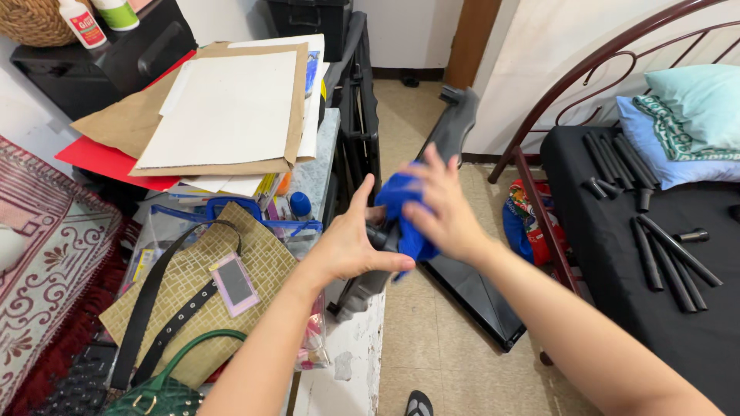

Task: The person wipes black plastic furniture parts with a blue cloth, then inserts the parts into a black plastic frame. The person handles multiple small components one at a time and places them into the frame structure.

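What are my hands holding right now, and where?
Left hand grips the dark grey plastic bar near its upper end; right hand presses a crumpled blue cloth onto it.

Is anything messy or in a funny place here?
Yes. Black tubes lie scattered loose across the dark bed instead of stored away. A stack of papers and cardboard sits crooked, overhanging the table edge. The left hand steadies a dark part while the right hand presses a blue cloth on it.

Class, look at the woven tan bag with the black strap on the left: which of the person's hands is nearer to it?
Left. The left hand grips a dark grey part just right of the woven tan bag; the right hand presses a blue cloth farther right.
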